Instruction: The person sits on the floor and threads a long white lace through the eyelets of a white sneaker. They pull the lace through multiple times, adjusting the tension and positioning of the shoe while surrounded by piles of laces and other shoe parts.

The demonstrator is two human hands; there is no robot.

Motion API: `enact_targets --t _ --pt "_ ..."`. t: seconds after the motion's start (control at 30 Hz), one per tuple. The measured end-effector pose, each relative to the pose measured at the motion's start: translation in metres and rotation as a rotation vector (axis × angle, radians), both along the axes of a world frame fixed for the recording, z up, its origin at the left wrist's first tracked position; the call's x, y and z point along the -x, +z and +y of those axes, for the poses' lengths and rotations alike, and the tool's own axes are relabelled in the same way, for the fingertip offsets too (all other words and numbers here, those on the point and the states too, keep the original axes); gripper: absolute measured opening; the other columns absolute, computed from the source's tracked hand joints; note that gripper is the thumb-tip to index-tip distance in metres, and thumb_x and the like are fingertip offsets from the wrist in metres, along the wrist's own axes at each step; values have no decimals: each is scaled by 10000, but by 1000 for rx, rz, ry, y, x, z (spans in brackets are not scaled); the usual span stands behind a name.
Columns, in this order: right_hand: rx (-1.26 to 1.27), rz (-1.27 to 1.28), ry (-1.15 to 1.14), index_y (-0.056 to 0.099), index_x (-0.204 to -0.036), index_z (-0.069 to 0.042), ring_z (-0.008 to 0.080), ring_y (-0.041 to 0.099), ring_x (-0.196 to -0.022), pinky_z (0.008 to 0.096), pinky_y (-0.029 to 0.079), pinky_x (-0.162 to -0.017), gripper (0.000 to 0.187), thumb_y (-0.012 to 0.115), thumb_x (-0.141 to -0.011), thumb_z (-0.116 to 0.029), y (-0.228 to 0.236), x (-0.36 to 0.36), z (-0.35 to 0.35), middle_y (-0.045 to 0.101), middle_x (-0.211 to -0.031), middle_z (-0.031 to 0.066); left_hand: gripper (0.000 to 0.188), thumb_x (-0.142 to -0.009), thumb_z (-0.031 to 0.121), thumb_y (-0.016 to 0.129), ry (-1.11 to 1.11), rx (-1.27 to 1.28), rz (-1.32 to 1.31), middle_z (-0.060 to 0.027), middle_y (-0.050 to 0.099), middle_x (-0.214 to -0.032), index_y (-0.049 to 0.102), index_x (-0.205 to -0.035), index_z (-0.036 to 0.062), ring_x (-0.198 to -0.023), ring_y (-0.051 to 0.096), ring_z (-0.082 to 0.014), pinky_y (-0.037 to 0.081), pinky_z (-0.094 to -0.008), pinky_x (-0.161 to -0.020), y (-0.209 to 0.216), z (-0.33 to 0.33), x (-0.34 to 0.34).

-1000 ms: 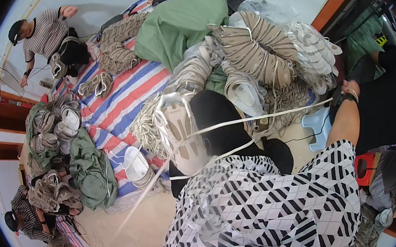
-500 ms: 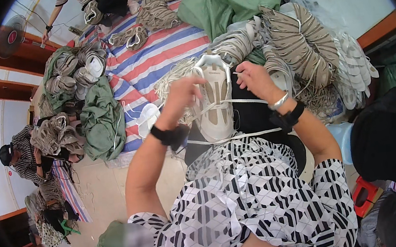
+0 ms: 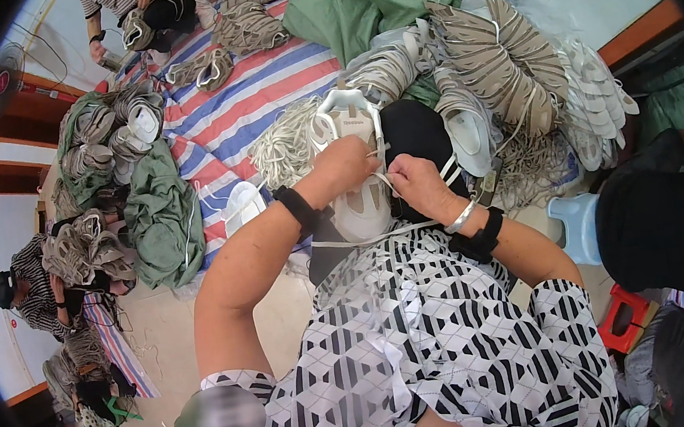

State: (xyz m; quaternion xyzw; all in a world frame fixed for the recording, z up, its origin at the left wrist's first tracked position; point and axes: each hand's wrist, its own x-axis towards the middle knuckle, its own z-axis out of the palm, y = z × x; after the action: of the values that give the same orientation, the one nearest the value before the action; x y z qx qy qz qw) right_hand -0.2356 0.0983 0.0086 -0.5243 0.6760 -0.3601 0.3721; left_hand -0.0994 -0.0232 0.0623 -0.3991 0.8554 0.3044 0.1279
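Observation:
A beige and white shoe upper (image 3: pixel 364 214) lies across my lap, its toe end toward me and its collar away. Over its middle, my left hand (image 3: pixel 345 165) is closed, the fingertips pinching a pale shoelace by the lacing. Close to its right, my right hand (image 3: pixel 424 188) is closed too and grips the flat white shoelace (image 3: pixel 382 177) between thumb and fingers. Part of the lacing is hidden under my left hand. A loop of lace rises beside my right hand, and another strand crosses below the toe.
A heap of loose laces (image 3: pixel 283 149) lies left of the upper. Stacked uppers (image 3: pixel 502 71) stand at the right, near a light blue stool (image 3: pixel 577 228) and a red stool (image 3: pixel 620 322). Striped sheeting (image 3: pixel 261 80) covers the floor ahead. Other people work at the left and far left.
My left hand has come down onto the middle of the upper. My right hand has moved nearer and leftward, so both hands now meet at the lacing. The view has shifted slightly.

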Motion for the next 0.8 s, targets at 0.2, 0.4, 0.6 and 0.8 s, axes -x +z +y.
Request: enact_targets --t 0.2,0.4,0.6,0.8 --pt "175 50 -69 575 -856 7 232 661 -609 331 515 -582 83 596 -878 -70 -9 -7 0 643 -679 139 209 -807 259 630 -38 222 143 -175 686 -793 718 -865 79 -774 672 -356 524 -460 -697 -10 14 -5" --pt "-89 -32 -29 591 -838 11 301 650 -589 380 504 -545 111 616 -868 -94 -2 -7 1 637 -684 160 206 -802 263 637 12 148 191 -190 675 -789 719 -875 88 -763 663 -372 517 -469 -689 -13 11 -14" --pt "-479 -835 -281 601 -756 24 193 533 -420 303 405 -368 141 562 -874 -43 4 -7 -17 639 -654 149 207 -804 278 640 2 167 221 -199 671 -786 732 -894 115 -750 660 -381 519 -472 -683 -13 20 -18" --pt "31 500 227 596 -888 -3 277 683 -682 403 537 -576 112 569 -835 -98 18 -5 -15 669 -752 150 369 -913 362 568 138 -150 442 -140 642 -639 700 -813 32 -574 624 -245 473 -354 -507 -11 9 -25"
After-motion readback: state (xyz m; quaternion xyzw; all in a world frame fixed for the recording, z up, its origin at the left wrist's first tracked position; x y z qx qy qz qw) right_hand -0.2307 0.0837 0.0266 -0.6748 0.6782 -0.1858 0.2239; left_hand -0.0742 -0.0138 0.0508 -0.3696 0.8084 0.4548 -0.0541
